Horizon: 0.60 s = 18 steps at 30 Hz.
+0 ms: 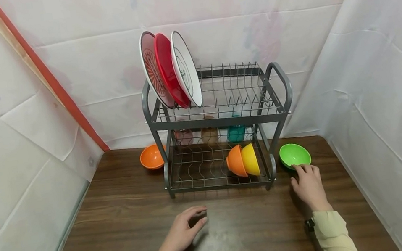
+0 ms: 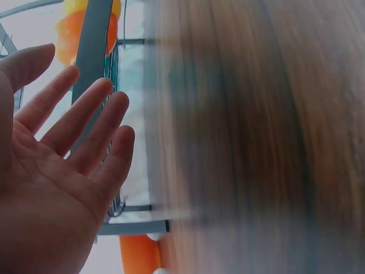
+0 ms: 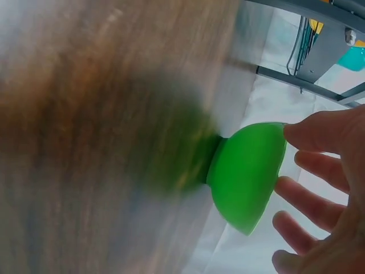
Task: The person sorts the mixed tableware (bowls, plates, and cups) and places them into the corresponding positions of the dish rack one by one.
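A green bowl (image 1: 294, 155) stands upright on the wooden table, right of the dish rack. At its near rim is my right hand (image 1: 310, 186), fingers slightly bent and spread. In the right wrist view the thumb and a finger of this hand (image 3: 325, 194) come up to the rim of the green bowl (image 3: 246, 176); whether they touch it I cannot tell. My left hand (image 1: 181, 233) hovers over the table in front of the rack, holding nothing. The left wrist view shows that palm (image 2: 54, 171) with its fingers loosely extended.
The two-tier dish rack (image 1: 219, 119) holds a patterned plate (image 1: 153, 70), a red plate (image 1: 169, 70) and a white plate (image 1: 186, 68) above. Below stand an orange bowl (image 1: 236, 162), a yellow bowl (image 1: 250, 160) and several cups (image 1: 236, 133). Another orange bowl (image 1: 151, 157) sits left of the rack.
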Each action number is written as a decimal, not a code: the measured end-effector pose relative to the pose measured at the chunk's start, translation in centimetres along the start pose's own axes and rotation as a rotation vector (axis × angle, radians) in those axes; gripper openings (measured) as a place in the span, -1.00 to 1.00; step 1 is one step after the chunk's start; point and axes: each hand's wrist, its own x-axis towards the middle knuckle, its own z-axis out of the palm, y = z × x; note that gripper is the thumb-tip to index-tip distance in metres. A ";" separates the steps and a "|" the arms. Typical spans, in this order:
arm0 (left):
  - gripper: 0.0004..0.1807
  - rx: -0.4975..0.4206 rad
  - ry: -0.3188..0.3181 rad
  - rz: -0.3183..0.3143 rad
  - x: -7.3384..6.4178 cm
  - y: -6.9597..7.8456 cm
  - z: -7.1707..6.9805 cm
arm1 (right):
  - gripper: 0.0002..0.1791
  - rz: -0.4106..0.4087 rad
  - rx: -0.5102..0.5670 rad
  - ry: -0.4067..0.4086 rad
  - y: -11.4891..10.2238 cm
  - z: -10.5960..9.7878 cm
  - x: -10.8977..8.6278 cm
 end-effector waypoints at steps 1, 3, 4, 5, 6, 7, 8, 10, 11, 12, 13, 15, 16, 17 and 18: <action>-0.64 -0.008 0.005 -0.001 -0.1 -0.1 -0.2 | -0.54 0.001 0.000 -0.003 0.0 0.0 0.2; -0.63 -0.030 0.013 -0.007 -0.3 -0.3 -0.4 | -0.57 -0.002 -0.006 -0.012 -0.1 -0.1 0.4; -0.63 -0.038 0.019 -0.006 -0.3 -0.4 -0.4 | -0.58 -0.006 -0.012 -0.015 -0.1 -0.1 0.5; -0.63 -0.041 0.026 -0.007 -0.3 -0.5 -0.5 | -0.59 -0.012 -0.016 -0.018 -0.1 -0.1 0.6; -0.62 -0.041 0.035 -0.006 -0.4 -0.6 -0.5 | -0.61 -0.017 -0.020 -0.019 -0.2 -0.2 0.6; -0.62 -0.040 0.045 -0.005 -0.4 -0.7 -0.6 | -0.64 -0.016 -0.023 -0.029 -0.3 -0.2 0.7; -0.61 -0.042 0.054 -0.006 -0.4 -0.7 -0.7 | -0.66 -0.011 -0.025 -0.041 -0.3 -0.3 0.6; -0.61 -0.039 0.068 -0.009 -0.4 -0.8 -0.9 | -0.71 0.001 -0.022 -0.058 -0.6 -0.3 0.5; -0.61 -0.037 0.071 -0.011 -0.4 -0.9 -0.9 | -0.73 0.008 -0.019 -0.067 -0.7 -0.3 0.4; -0.61 -0.037 0.072 -0.016 -0.4 -0.9 -1.0 | -0.75 0.014 -0.018 -0.074 -0.8 -0.2 0.2; -0.63 -0.038 0.072 -0.022 -0.4 -0.9 -1.1 | -0.75 0.018 -0.015 -0.080 -0.9 -0.2 0.0; -0.65 -0.036 0.068 -0.033 -0.4 -0.9 -1.1 | -0.76 0.006 -0.015 -0.071 -1.1 0.0 -0.3; -0.66 -0.036 0.064 -0.039 -0.4 -0.9 -1.1 | -0.76 -0.001 -0.016 -0.067 -1.2 0.1 -0.6; -0.66 -0.039 0.059 -0.044 -0.4 -0.9 -1.1 | -0.76 -0.008 -0.018 -0.064 -1.3 0.2 -0.7; -0.66 -0.039 0.057 -0.044 -0.4 -0.9 -1.1 | -0.76 -0.012 -0.020 -0.062 -1.4 0.3 -0.9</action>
